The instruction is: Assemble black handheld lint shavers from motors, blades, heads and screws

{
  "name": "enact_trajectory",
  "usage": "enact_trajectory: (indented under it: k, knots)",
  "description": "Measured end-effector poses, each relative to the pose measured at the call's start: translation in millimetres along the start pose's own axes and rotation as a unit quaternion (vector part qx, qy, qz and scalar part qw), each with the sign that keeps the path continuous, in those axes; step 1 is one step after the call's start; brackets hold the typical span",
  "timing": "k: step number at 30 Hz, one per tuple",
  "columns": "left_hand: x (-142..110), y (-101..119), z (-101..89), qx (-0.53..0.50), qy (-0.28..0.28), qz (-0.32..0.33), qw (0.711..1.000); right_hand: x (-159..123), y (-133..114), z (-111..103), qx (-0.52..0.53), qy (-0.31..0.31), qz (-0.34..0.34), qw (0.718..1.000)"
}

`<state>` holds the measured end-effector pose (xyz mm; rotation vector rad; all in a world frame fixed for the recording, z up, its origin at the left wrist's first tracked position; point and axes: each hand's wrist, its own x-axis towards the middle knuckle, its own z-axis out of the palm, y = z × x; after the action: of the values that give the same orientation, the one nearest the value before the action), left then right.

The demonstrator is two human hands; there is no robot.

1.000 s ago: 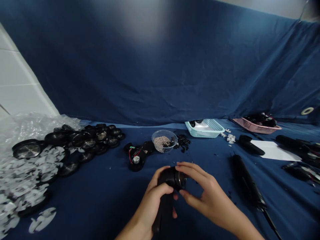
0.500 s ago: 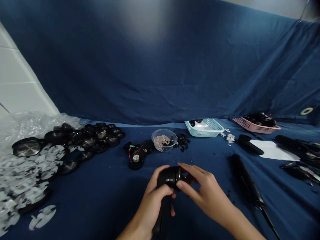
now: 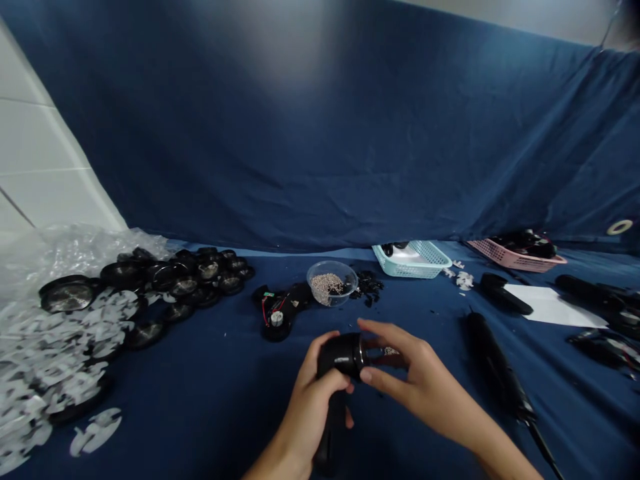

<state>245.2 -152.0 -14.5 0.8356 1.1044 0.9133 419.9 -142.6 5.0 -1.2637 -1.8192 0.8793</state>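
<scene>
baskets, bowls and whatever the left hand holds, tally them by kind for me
Baskets: 2, the light blue basket and the pink basket
Clear bowl: 1
Black device held in the left hand: 1
Total: 4

Black curved plastic-looking device (image 3: 338, 355) is showing smooth sheen; its silvery metallic-looking ring (image 3: 359, 348) is gleaming; dark-blue counter cloth (image 3: 210, 393) is looking matt.
</scene>
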Motion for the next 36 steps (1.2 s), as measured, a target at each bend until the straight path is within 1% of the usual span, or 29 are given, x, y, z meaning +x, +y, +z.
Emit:
enact_trajectory:
  k: [2,5,7,9,10,12,14,15,19,20,24,25,28,30,32,33,36]
  knots:
    - [-0.7,-0.6,-1.2,0.003,-0.004,0.009,1.0,1.3,-0.4,1.4,-0.014,-0.001,0.02,1.0]
    - [-1.4,-1.6,-1.7,-0.005,-0.022,0.023,0.999,1.9,-0.1,3.1,-0.038,0.03,0.069,0.996]
    - [-1.6,-2.1,-0.6,-0.022,-0.022,0.03,0.999,1.0,-0.3,2.5,0.0,0.034,0.054,0.998]
    - [-1.4,-2.3,1.2,-0.029,-0.014,0.035,0.999,-0.2,-1.7,1.3,0.049,0.016,0.023,0.998]
    - [-1.1,-2.5,2.1,-0.03,-0.008,0.038,0.999,-0.4,-2.7,0.9,0.058,0.007,0.016,0.998]
    - [-0.1,-2.8,3.6,-0.023,0.004,0.038,0.999,0.0,-4.4,1.2,0.028,0.004,0.031,0.999]
    - [1.1,-3.2,4.8,-0.025,0.019,0.039,0.999,0.9,-5.0,2.8,-0.013,0.028,0.06,0.998]
    - [1.6,-3.2,5.3,-0.028,0.026,0.039,0.999,1.1,-4.9,3.8,-0.013,0.041,0.061,0.997]
    - [1.7,-2.7,6.3,-0.033,0.039,0.037,0.998,-0.5,-5.1,6.3,0.04,0.044,-0.001,0.998]
    - [1.4,-2.7,6.4,-0.031,0.04,0.037,0.998,-0.8,-5.5,6.4,0.034,0.041,-0.002,0.999]
    - [0.5,-4.5,5.8,-0.027,0.044,0.039,0.998,-0.5,-5.6,6.6,-0.033,0.056,0.06,0.996]
    - [0.8,-5.3,5.5,-0.028,0.044,0.038,0.998,-0.3,-4.9,6.6,-0.027,0.054,0.056,0.997]
    - [2.5,-7.6,5.2,-0.027,0.041,0.032,0.998,-0.3,-1.8,7.0,0.021,0.024,0.005,0.999]
    - [3.9,-8.5,5.5,-0.023,0.042,0.033,0.998,-0.3,0.2,7.4,0.02,0.014,0.015,1.0]
    - [5.1,-8.8,6.1,-0.019,0.048,0.033,0.998,-0.2,2.0,7.2,-0.004,0.027,0.052,0.998]
    - [5.7,-8.9,6.4,-0.019,0.051,0.032,0.998,-0.3,2.7,6.9,0.0,0.03,0.057,0.998]
    - [7.6,-9.7,6.6,-0.02,0.06,0.031,0.997,0.0,3.9,5.7,0.051,0.003,0.015,0.999]
